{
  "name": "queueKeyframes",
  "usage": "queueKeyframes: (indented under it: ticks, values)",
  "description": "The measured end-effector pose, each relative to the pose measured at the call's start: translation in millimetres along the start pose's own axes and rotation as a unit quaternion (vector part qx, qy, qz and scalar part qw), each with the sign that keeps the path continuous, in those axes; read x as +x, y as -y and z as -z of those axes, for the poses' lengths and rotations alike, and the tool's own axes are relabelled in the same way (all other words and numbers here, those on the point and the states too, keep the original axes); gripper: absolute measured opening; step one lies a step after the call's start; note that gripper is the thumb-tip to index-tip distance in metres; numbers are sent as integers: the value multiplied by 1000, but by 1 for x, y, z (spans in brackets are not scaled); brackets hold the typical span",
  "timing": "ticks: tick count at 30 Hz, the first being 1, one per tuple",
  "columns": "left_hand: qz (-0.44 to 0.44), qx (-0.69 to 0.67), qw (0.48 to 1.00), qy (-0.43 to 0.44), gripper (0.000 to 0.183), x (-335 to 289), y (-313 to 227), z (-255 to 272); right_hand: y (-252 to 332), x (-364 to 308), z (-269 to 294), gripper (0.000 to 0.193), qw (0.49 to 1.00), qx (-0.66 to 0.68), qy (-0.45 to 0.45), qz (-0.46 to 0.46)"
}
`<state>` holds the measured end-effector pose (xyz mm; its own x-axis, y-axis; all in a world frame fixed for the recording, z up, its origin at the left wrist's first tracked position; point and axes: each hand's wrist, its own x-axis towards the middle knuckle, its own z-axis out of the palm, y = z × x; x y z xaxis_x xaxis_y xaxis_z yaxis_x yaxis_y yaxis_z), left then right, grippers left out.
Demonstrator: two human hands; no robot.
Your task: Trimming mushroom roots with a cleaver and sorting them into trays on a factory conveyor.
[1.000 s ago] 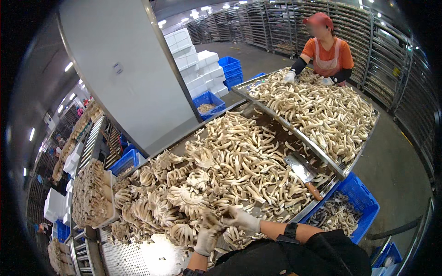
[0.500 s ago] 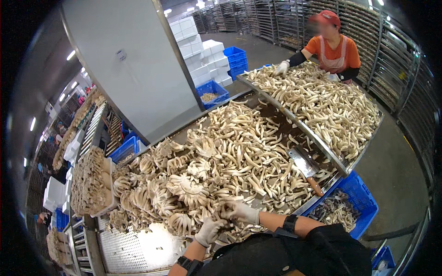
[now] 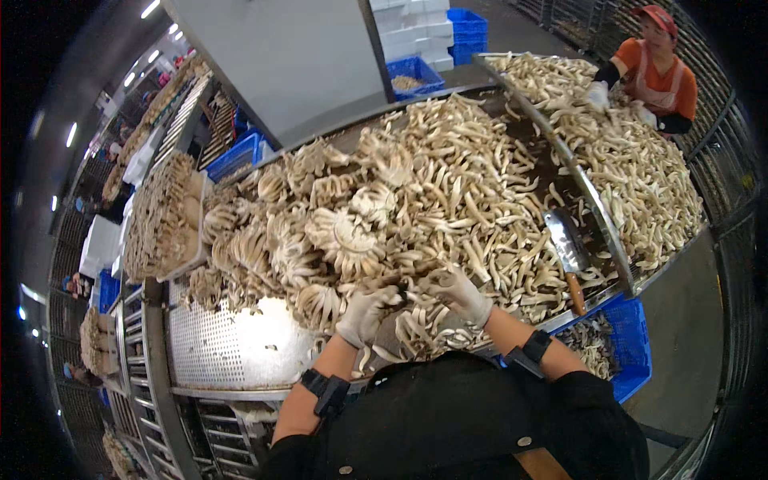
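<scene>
My left hand (image 3: 368, 314), in a white glove, is closed at the near edge of the mushroom heap, its curled fingers by a small dark bit. My right hand (image 3: 462, 296), gloved too, is a short way to its right. Its fingers are bent and closed over pale mushrooms; what either hand grips is hidden. Whole mushroom clusters (image 3: 348, 240) lie just beyond and left of my hands. Loose, long-stemmed mushrooms (image 3: 472, 200) cover the table's middle and right. A cleaver (image 3: 568, 244) with a wooden handle lies at the right, apart from my hands.
A metal divider (image 3: 572, 164) separates my heap from another mushroom pile (image 3: 640, 176), where a person in orange (image 3: 660, 80) works. A blue crate (image 3: 632, 344) stands below the right edge. Left are a crate of clusters (image 3: 164, 216), a perforated metal surface (image 3: 208, 344) and rollers (image 3: 144, 384).
The view has shifted, so the table sits higher and further left of the other worker. My hands, close together before, are now slightly apart. The worker's gloved hands have come closer together.
</scene>
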<state>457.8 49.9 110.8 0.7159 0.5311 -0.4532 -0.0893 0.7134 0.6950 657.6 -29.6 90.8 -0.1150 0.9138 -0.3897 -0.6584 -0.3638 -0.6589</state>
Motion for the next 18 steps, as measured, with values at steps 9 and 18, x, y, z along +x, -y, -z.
queueKeyframes:
  ticks: [9, 18]
  values:
    - [30, 198, 979, -34, 54, 18, 29, 5, -41, 27, 8, 34, 920, -319, 94, 210]
    - [-141, 63, 987, -39, 49, 9, 23, -13, -1, 6, 2, 48, 996, 68, -6, 59]
